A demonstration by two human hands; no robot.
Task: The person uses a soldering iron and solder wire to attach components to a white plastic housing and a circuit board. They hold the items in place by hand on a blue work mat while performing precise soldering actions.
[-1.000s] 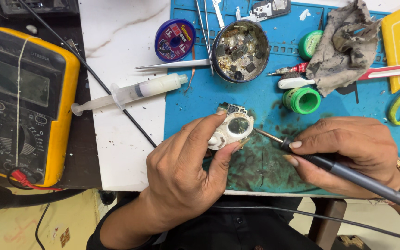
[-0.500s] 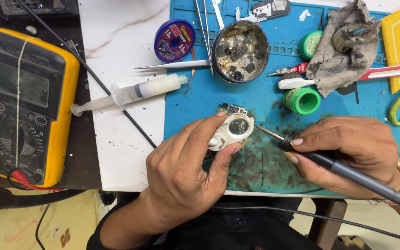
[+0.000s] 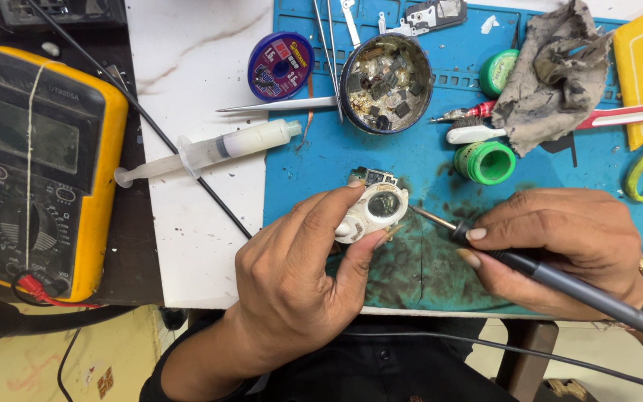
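Head view, the only one: left hand (image 3: 292, 286) pinches a small white plastic housing (image 3: 370, 212) between thumb and fingers, holding it just above a blue work mat (image 3: 426, 164) near the mat's front middle. A small circuit board (image 3: 372, 177) pokes out behind the housing's top edge. Right hand (image 3: 560, 249) is closed around the dark handle of a soldering iron (image 3: 530, 264), pen-style, with the metal tip pointing left and sitting just beside the housing's right edge; whether the tip touches it cannot be told.

Containers on the mat: a round dark metal bowl (image 3: 386, 83) stands behind the hands, filled with a jumble of small chips, metal scraps and solder bits. Two green round pots stand to its right, one near (image 3: 485, 162) the right hand lying on its side with its open mouth facing the camera, its contents too dark to make out, and one farther back (image 3: 496, 71) partly under a dirty grey rag (image 3: 552, 74). A blue spool of solder wire (image 3: 280, 65) lies on the white tabletop (image 3: 187, 89) to the left of the bowl, with tweezers (image 3: 277, 106) just in front of it. A syringe (image 3: 210, 151) holding pale paste lies slantwise on the white top. A yellow multimeter (image 3: 39, 164) rests at far left.
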